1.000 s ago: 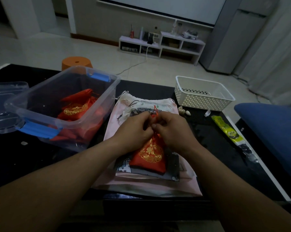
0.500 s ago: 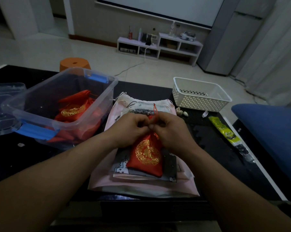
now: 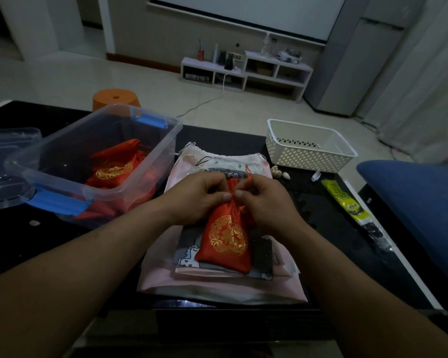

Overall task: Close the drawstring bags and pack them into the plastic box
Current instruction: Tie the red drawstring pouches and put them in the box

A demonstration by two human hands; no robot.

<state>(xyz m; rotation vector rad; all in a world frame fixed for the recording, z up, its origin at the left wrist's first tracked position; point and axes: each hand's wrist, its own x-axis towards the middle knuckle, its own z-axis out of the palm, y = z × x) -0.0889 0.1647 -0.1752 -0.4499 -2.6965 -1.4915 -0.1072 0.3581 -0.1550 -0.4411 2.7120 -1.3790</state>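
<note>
Two hands [image 3: 199, 196] [image 3: 265, 202], one red bag [image 3: 226, 239], perhaps cinched

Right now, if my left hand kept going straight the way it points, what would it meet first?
Your left hand points toward your right hand; their fingertips already nearly touch at the gathered neck of the red satin drawstring bag, so probably that hand, though depth is unclear.

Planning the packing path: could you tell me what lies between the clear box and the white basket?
Head view: stacked cloth bags on the black table.
</note>
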